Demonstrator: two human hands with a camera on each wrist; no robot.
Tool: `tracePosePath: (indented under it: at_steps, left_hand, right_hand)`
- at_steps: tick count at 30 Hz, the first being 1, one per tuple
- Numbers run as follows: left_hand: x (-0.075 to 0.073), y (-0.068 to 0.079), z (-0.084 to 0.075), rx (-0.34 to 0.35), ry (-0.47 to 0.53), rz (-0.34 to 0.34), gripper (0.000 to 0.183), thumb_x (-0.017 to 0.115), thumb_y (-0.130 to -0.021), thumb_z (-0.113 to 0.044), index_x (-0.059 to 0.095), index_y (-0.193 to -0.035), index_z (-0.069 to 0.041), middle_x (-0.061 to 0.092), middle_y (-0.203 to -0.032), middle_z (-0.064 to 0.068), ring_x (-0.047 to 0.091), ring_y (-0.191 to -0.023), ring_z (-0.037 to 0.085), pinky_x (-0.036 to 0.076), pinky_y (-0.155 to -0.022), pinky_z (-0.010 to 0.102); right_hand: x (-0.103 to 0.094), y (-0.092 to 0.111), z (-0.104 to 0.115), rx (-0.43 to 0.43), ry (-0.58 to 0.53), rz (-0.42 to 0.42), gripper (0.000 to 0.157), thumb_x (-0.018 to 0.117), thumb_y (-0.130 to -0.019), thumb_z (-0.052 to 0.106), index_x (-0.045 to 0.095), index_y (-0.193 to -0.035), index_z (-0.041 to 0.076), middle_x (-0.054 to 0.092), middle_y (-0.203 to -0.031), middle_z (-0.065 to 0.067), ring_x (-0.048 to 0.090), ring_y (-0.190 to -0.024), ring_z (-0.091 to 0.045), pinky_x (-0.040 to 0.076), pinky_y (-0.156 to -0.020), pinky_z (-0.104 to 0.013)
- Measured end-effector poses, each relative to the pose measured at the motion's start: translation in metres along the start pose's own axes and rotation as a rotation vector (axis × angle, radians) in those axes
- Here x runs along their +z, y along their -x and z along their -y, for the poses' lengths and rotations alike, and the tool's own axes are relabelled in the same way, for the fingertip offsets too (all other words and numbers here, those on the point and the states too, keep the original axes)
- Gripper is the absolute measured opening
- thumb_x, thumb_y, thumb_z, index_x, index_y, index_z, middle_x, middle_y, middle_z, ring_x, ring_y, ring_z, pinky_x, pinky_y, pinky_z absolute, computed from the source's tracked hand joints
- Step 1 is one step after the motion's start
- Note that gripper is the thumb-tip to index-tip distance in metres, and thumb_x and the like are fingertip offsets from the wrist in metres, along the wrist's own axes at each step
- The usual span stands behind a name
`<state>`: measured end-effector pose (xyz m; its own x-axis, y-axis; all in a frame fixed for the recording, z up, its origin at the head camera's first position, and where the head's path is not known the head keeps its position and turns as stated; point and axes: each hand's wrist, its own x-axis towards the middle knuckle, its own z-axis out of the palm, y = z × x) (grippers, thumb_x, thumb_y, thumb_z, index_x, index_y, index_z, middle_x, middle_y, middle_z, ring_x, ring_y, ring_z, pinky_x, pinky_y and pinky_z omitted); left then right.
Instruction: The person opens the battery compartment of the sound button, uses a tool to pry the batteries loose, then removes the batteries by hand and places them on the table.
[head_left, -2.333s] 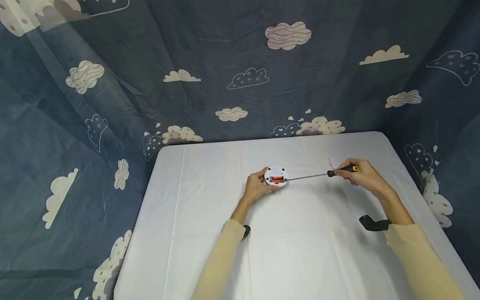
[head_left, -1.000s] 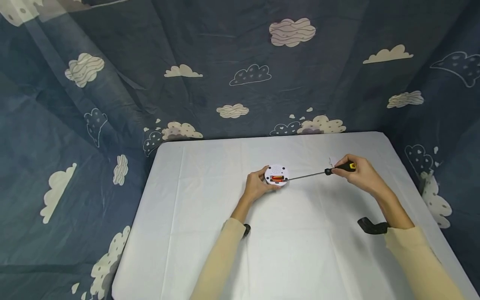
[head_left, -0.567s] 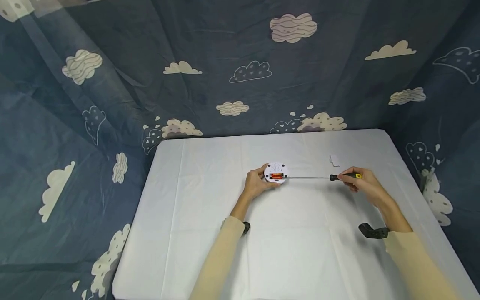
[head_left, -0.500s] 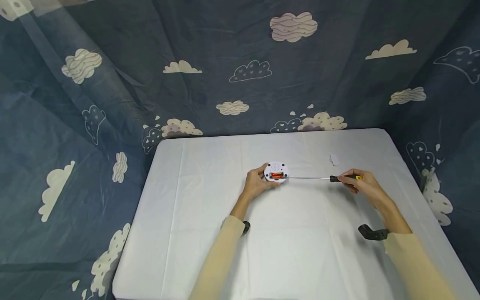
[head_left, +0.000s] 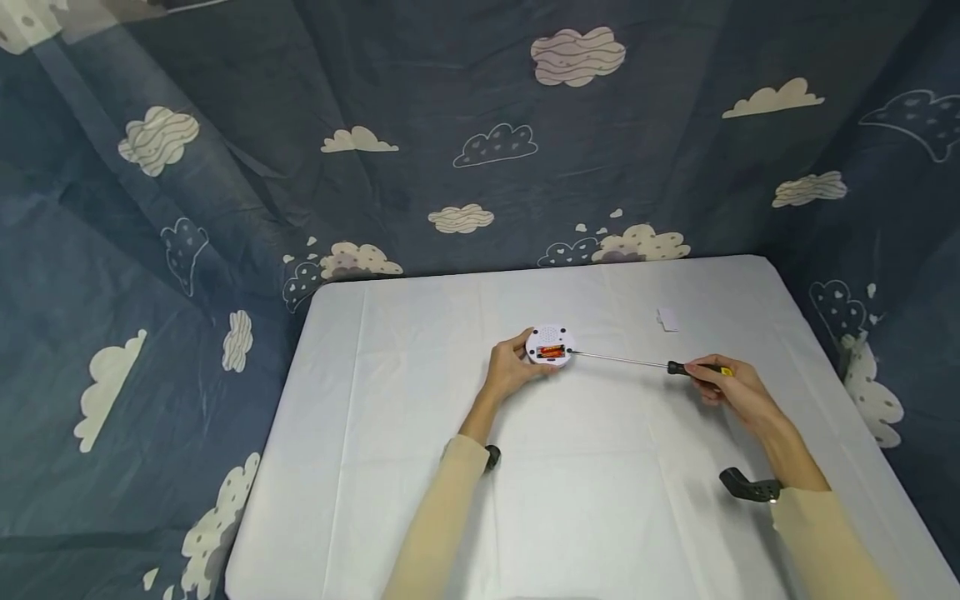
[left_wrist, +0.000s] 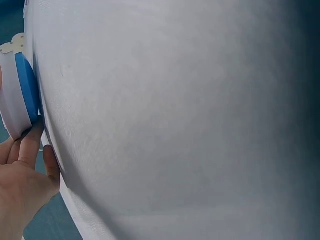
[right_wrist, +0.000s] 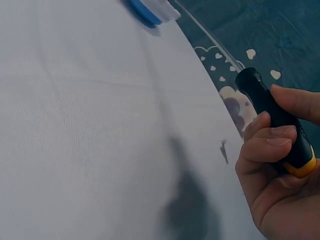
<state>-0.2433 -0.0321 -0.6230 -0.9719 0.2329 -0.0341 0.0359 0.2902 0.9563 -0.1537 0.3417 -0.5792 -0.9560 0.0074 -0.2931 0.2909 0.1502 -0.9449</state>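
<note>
My left hand (head_left: 510, 371) grips a round white device (head_left: 550, 335) by its left side, with fingers and thumb around the edge. Its upturned face has speaker holes, dark round spots and an open battery compartment with red batteries (head_left: 551, 352). The left wrist view shows the blue opposite side of the device (left_wrist: 29, 87) facing the table. My right hand (head_left: 738, 390) holds a screwdriver (right_wrist: 275, 112) by its black and yellow handle, fingers curled round it and thumb along it. The long shaft points left, and its tip is right at a dark spot on the device's right edge.
A small white battery cover (head_left: 667, 320) lies on the white-covered table (head_left: 585, 500), behind the screwdriver. A dark blue curtain (head_left: 420, 83) with cloud prints surrounds the table's back and sides. Black wrist mounts (head_left: 748, 486) stick out from the sleeves.
The screwdriver's tip has shifted from beside the batteries to the dark spot at the device's right edge. My right hand has come lower toward me, uncovering the battery cover. The left hand keeps its grip.
</note>
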Motion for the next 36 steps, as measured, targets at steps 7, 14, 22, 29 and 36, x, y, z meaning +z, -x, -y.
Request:
tracePosePath:
  at_steps: [7,14,22,29,36]
  left_hand:
    - [-0.001,0.001,0.001,-0.022,0.033,0.004,0.093,0.095,-0.073,-0.014,0.047,-0.152,0.001,0.051,-0.157,0.015,0.054,-0.143,0.024,0.05,-0.113,0.026]
    - [-0.004,0.004,0.004,-0.036,0.015,-0.016,0.092,0.095,-0.072,-0.015,0.049,-0.151,0.0,0.054,-0.154,0.015,0.057,-0.14,0.023,0.05,-0.112,0.025]
    - [-0.001,0.004,0.003,-0.046,0.025,-0.011,0.092,0.095,-0.073,-0.015,0.049,-0.152,-0.001,0.054,-0.155,0.015,0.055,-0.142,0.026,0.05,-0.114,0.03]
    - [0.004,0.004,0.006,-0.053,0.028,-0.001,0.093,0.095,-0.073,-0.014,0.048,-0.152,-0.001,0.053,-0.155,0.015,0.054,-0.142,0.026,0.05,-0.114,0.029]
    - [0.005,0.003,0.003,-0.047,0.026,-0.002,0.093,0.095,-0.073,-0.015,0.048,-0.152,-0.002,0.055,-0.154,0.014,0.055,-0.142,0.024,0.049,-0.114,0.029]
  right_hand:
    - [-0.008,0.01,-0.001,-0.071,-0.039,-0.125,0.008,0.07,-0.101,0.02,0.065,-0.106,0.015,0.066,-0.077,0.009,0.053,-0.061,-0.004,0.051,-0.05,-0.021]
    - [-0.006,0.011,-0.009,-0.113,-0.238,-0.462,0.012,0.075,-0.096,0.017,0.064,-0.102,0.017,0.069,-0.073,0.011,0.054,-0.052,-0.003,0.046,-0.043,-0.015]
    - [0.003,0.009,-0.027,-0.029,-0.028,-0.835,0.016,0.074,-0.096,0.031,0.057,-0.097,0.031,0.058,-0.081,0.027,0.055,-0.074,0.009,0.044,-0.067,-0.003]
    - [0.009,0.009,-0.043,0.051,0.054,-0.967,0.019,0.071,-0.094,0.047,0.054,-0.098,0.039,0.047,-0.091,0.028,0.045,-0.09,0.009,0.037,-0.084,-0.011]
    - [0.021,0.014,-0.047,0.091,0.121,-0.954,0.021,0.067,-0.096,0.041,0.058,-0.11,0.029,0.049,-0.096,0.021,0.055,-0.102,-0.012,0.036,-0.083,-0.014]
